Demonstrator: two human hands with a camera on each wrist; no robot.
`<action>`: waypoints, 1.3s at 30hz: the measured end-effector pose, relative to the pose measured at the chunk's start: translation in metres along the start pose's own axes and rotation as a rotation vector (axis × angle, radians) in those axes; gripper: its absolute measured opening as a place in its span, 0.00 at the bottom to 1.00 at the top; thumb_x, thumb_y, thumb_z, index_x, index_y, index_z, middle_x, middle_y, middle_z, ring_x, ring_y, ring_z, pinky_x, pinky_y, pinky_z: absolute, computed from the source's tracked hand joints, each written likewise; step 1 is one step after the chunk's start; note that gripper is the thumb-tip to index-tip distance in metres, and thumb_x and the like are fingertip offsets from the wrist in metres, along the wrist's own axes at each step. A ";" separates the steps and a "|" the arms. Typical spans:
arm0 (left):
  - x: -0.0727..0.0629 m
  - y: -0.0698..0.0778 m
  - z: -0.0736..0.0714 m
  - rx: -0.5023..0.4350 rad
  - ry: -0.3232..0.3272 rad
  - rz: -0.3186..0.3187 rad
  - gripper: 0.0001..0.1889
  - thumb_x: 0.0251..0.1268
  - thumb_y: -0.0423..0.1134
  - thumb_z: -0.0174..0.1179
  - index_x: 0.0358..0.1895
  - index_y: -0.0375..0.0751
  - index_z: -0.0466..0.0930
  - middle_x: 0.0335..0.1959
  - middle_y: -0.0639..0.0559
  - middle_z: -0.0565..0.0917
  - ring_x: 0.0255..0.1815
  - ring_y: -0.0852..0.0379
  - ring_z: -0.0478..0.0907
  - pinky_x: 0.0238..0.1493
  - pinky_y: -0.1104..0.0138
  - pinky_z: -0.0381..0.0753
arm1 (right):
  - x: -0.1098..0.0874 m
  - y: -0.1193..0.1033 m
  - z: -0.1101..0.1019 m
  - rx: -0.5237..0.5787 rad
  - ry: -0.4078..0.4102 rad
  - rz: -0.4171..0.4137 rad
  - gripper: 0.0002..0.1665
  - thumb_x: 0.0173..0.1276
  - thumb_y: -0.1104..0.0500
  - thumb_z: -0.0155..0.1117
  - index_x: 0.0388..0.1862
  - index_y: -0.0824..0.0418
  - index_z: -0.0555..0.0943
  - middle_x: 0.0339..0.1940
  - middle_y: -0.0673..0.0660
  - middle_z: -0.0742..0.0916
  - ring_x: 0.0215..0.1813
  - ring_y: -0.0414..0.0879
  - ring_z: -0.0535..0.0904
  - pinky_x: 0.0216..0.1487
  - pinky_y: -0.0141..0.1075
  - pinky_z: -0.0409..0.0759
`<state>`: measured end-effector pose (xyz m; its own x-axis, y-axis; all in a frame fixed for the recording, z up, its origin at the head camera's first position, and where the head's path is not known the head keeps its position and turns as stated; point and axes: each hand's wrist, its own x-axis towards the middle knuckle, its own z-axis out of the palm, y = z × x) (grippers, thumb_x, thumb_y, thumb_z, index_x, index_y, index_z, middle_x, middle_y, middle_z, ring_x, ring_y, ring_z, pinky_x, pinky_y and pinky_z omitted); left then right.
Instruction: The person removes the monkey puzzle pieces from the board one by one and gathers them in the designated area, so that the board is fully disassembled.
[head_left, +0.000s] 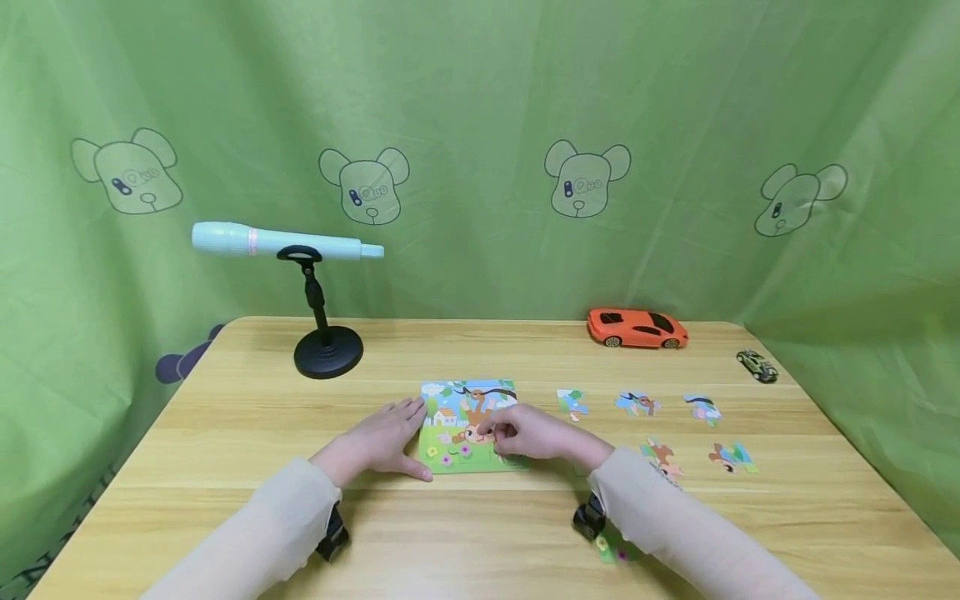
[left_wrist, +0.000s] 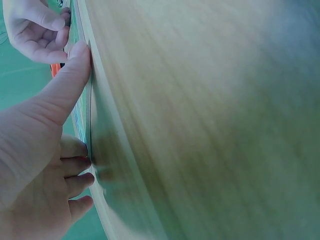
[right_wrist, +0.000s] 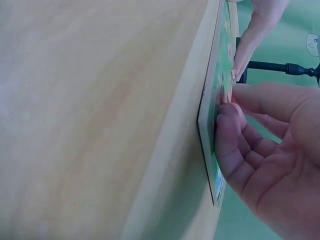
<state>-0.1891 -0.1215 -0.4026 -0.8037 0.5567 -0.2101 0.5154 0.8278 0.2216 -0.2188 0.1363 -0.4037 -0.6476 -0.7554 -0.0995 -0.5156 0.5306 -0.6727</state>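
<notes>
A picture jigsaw puzzle board (head_left: 442,460) with a cartoon animal, a house and flowers lies on the wooden table. My left hand (head_left: 386,440) rests at the board's left edge, fingers extended and thumb spread toward the near corner. Over the middle of the picture, my right hand (head_left: 528,432) pinches a puzzle piece (right_wrist: 227,95) between thumb and index finger. That piece is mostly hidden by the fingertips, right at the board's surface. In the left wrist view, the left thumb (left_wrist: 75,70) and fingers lie along the board's edge.
Several loose puzzle pieces (head_left: 637,403) lie right of the board, one piece (head_left: 606,550) partly under the right forearm. An orange toy car (head_left: 637,328) and a small patterned car (head_left: 757,366) stand at the back right. A blue toy microphone (head_left: 277,242) sits on a black stand (head_left: 328,352) at the back left.
</notes>
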 end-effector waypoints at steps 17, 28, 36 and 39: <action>-0.002 0.001 -0.002 -0.003 0.014 0.010 0.52 0.49 0.64 0.61 0.68 0.27 0.53 0.70 0.35 0.53 0.70 0.41 0.49 0.68 0.53 0.49 | 0.000 0.001 0.002 0.315 0.110 0.129 0.03 0.66 0.65 0.58 0.35 0.65 0.75 0.27 0.55 0.78 0.27 0.46 0.75 0.26 0.36 0.76; -0.002 0.002 -0.002 -0.008 0.013 0.008 0.52 0.49 0.63 0.61 0.68 0.27 0.53 0.70 0.35 0.52 0.70 0.41 0.49 0.68 0.53 0.49 | -0.003 -0.001 -0.003 0.332 0.139 0.150 0.05 0.64 0.64 0.60 0.34 0.67 0.75 0.26 0.55 0.79 0.28 0.48 0.76 0.30 0.40 0.80; -0.002 0.002 -0.002 -0.014 0.007 0.004 0.53 0.49 0.64 0.61 0.69 0.28 0.53 0.70 0.36 0.52 0.70 0.41 0.48 0.68 0.53 0.49 | -0.015 -0.001 -0.012 0.365 0.154 0.130 0.05 0.64 0.63 0.60 0.33 0.66 0.76 0.26 0.56 0.79 0.28 0.47 0.76 0.32 0.40 0.81; -0.002 0.002 -0.002 -0.022 0.005 0.002 0.53 0.49 0.64 0.61 0.69 0.28 0.53 0.70 0.36 0.52 0.70 0.41 0.48 0.68 0.53 0.49 | -0.025 -0.009 -0.019 0.374 0.157 0.130 0.04 0.64 0.66 0.59 0.33 0.68 0.76 0.26 0.59 0.79 0.29 0.53 0.76 0.33 0.42 0.80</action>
<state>-0.1868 -0.1214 -0.4000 -0.8044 0.5577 -0.2045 0.5102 0.8250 0.2430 -0.2088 0.1576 -0.3814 -0.7866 -0.6080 -0.1077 -0.2032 0.4196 -0.8847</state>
